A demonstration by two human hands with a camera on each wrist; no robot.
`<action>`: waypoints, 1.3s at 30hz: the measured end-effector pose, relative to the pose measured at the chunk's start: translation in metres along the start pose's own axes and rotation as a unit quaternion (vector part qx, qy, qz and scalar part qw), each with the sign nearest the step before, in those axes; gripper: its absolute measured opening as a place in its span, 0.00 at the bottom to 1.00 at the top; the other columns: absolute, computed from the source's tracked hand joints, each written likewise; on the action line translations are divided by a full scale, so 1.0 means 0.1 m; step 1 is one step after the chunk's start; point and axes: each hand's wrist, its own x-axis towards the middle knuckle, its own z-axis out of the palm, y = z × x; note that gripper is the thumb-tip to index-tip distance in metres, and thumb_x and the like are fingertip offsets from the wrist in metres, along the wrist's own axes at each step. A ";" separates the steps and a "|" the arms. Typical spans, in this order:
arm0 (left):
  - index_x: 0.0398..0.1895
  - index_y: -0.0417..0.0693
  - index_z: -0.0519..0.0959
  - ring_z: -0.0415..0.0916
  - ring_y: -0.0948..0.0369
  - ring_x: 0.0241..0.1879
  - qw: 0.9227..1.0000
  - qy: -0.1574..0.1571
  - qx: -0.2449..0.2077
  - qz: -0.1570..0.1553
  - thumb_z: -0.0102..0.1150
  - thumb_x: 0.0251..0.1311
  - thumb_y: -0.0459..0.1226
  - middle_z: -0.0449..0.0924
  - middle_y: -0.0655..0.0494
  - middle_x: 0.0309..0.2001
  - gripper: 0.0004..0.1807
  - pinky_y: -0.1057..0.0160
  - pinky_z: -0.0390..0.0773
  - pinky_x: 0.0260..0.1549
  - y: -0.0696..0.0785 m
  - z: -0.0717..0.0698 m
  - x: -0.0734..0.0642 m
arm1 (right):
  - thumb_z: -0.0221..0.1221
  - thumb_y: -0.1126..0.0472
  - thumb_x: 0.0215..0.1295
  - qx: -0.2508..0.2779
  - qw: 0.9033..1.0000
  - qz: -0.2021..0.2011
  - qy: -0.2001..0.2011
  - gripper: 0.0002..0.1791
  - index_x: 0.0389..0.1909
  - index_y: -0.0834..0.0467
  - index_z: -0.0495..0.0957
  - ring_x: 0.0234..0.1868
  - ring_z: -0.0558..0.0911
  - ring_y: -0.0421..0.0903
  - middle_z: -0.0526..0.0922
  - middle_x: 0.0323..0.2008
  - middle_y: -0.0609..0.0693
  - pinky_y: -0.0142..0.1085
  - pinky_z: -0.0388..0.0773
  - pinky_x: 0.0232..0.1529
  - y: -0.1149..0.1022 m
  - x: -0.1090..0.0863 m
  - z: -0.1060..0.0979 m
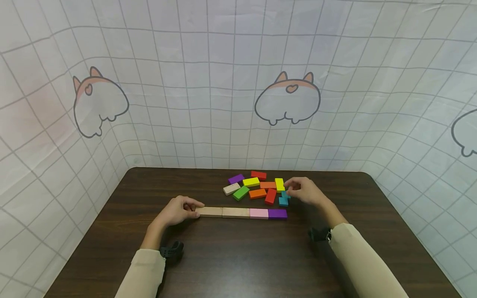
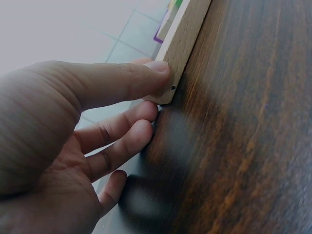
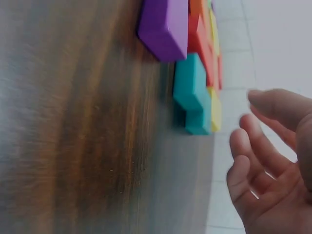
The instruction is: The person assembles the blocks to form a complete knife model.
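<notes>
While the left end of the leftmost natural-wood block point(image 1: 210, 212) is being pinched between the thumb and index finger of the left hand point(image 1: 176, 212), a straight row is being formed rightward by that block, a second natural-wood block point(image 1: 236, 213), a pink block point(image 1: 258, 213) and a purple block point(image 1: 277, 214), set end to end. The right hand point(image 1: 306, 191) is being held at the right side of the loose blocks, its thumb and fingers spread moderately, with nothing being gripped. Just left of and below its fingertips, space is being taken up by two touching teal blocks point(image 1: 283, 202) and an upright-lying yellow block point(image 1: 279, 185).

Farther left, beyond the row, the dark wood-grain tabletop point(image 1: 231, 260) is being covered by two red blocks point(image 1: 270, 196), two orange blocks point(image 1: 257, 193), a green block point(image 1: 241, 193), another yellow block point(image 1: 251, 182), a pale wooden block point(image 1: 231, 189) and another purple block point(image 1: 236, 179). Cream sleeves point(image 1: 143, 273) and black wristbands point(image 1: 172, 250) are being worn. At the far side, the background is being filled by a white grid-patterned cloth point(image 1: 223, 136) with cartoon animal rears.
</notes>
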 end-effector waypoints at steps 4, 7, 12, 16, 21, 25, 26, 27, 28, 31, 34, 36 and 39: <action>0.50 0.53 0.89 0.71 0.59 0.29 1.000 0.002 0.000 -0.001 0.72 0.60 0.35 0.80 0.56 0.33 0.14 0.61 0.72 0.30 0.00 -0.01 0.00 | 0.63 0.62 0.71 0.001 0.999 0.027 0.026 0.18 0.58 0.62 0.80 0.43 0.79 0.50 0.83 0.43 0.56 0.40 0.78 0.45 0.09 0.17 0.01; 0.50 0.53 0.89 0.71 0.59 0.29 1.000 0.001 0.002 -0.001 0.72 0.60 0.35 0.80 0.56 0.33 0.14 0.62 0.73 0.30 0.01 -0.01 -0.01 | 0.64 0.60 0.70 0.013 0.999 0.037 0.022 0.23 0.64 0.62 0.77 0.50 0.80 0.56 0.83 0.51 0.61 0.46 0.79 0.49 0.14 0.27 0.04; 0.50 0.53 0.89 0.71 0.59 0.29 1.000 -0.001 0.005 0.001 0.72 0.60 0.36 0.80 0.57 0.33 0.14 0.61 0.73 0.30 0.02 -0.01 -0.01 | 0.66 0.59 0.68 0.015 0.999 0.048 -0.007 0.35 0.73 0.63 0.68 0.59 0.78 0.65 0.74 0.65 0.68 0.56 0.77 0.58 0.15 0.38 0.10; 0.50 0.54 0.89 0.71 0.59 0.29 1.000 0.000 0.006 0.005 0.72 0.60 0.36 0.80 0.57 0.33 0.14 0.62 0.73 0.29 0.02 -0.01 -0.01 | 0.68 0.59 0.66 0.007 0.998 0.065 -0.021 0.40 0.76 0.62 0.64 0.60 0.76 0.65 0.70 0.69 0.69 0.59 0.75 0.61 0.13 0.43 0.14; 0.49 0.54 0.89 0.71 0.59 0.29 1.000 0.001 0.004 0.005 0.72 0.60 0.35 0.80 0.57 0.33 0.14 0.62 0.72 0.29 0.00 -0.01 -0.01 | 0.68 0.61 0.63 -0.016 0.997 0.074 -0.028 0.41 0.76 0.61 0.64 0.56 0.76 0.62 0.69 0.69 0.69 0.58 0.74 0.61 0.09 0.49 0.17; 0.49 0.54 0.89 0.71 0.59 0.29 1.000 0.003 0.002 0.002 0.72 0.60 0.35 0.80 0.56 0.32 0.14 0.62 0.72 0.29 0.00 -0.01 0.00 | 0.69 0.61 0.62 -0.028 0.997 0.073 -0.022 0.41 0.75 0.61 0.65 0.53 0.77 0.59 0.70 0.68 0.69 0.56 0.75 0.59 0.10 0.52 0.19; 0.49 0.54 0.89 0.71 0.59 0.29 1.000 0.004 0.003 0.002 0.72 0.60 0.35 0.80 0.56 0.32 0.14 0.62 0.73 0.29 0.00 -0.01 0.00 | 0.69 0.61 0.62 -0.031 0.997 0.072 -0.019 0.41 0.75 0.61 0.65 0.51 0.77 0.59 0.71 0.68 0.69 0.55 0.76 0.57 0.10 0.52 0.19; 0.49 0.54 0.89 0.71 0.59 0.29 1.000 0.004 0.002 0.002 0.72 0.60 0.35 0.80 0.56 0.32 0.14 0.61 0.73 0.30 0.00 -0.01 0.00 | 0.70 0.60 0.62 -0.034 0.997 0.070 -0.016 0.41 0.75 0.61 0.65 0.50 0.77 0.58 0.71 0.67 0.69 0.54 0.77 0.56 0.10 0.52 0.20; 0.49 0.54 0.89 0.71 0.59 0.29 1.000 0.004 0.002 0.002 0.73 0.59 0.35 0.80 0.56 0.32 0.14 0.61 0.73 0.30 0.00 0.00 0.00 | 0.70 0.60 0.62 -0.039 0.997 0.067 -0.013 0.41 0.75 0.62 0.66 0.48 0.77 0.57 0.72 0.67 0.68 0.53 0.77 0.54 0.11 0.52 0.20; 0.49 0.54 0.89 0.71 0.59 0.29 1.000 0.004 0.002 0.002 0.73 0.59 0.35 0.80 0.57 0.32 0.14 0.61 0.73 0.30 0.00 0.00 0.00 | 0.71 0.58 0.61 -0.049 0.997 0.065 0.001 0.41 0.74 0.62 0.67 0.47 0.77 0.56 0.74 0.64 0.67 0.51 0.78 0.52 0.11 0.51 0.20; 0.49 0.54 0.89 0.71 0.59 0.29 1.000 0.004 0.002 0.002 0.73 0.59 0.35 0.80 0.57 0.32 0.14 0.62 0.72 0.30 0.00 0.00 0.00 | 0.71 0.55 0.62 -0.052 0.996 0.065 0.021 0.41 0.73 0.61 0.68 0.51 0.78 0.57 0.74 0.64 0.66 0.51 0.79 0.53 0.11 0.49 0.18; 0.49 0.54 0.89 0.71 0.59 0.29 1.000 0.004 0.003 0.002 0.73 0.59 0.35 0.80 0.57 0.32 0.14 0.62 0.72 0.30 0.00 0.00 0.00 | 0.72 0.52 0.62 -0.049 0.996 0.061 0.034 0.41 0.74 0.59 0.68 0.54 0.78 0.58 0.74 0.64 0.65 0.52 0.79 0.54 0.11 0.47 0.16; 0.49 0.54 0.89 0.71 0.59 0.29 1.000 0.004 0.002 0.000 0.73 0.59 0.35 0.80 0.57 0.32 0.14 0.62 0.72 0.29 0.00 -0.01 -0.01 | 0.72 0.50 0.62 -0.037 0.997 0.048 0.046 0.43 0.75 0.58 0.67 0.56 0.77 0.60 0.74 0.63 0.64 0.53 0.80 0.53 0.11 0.42 0.11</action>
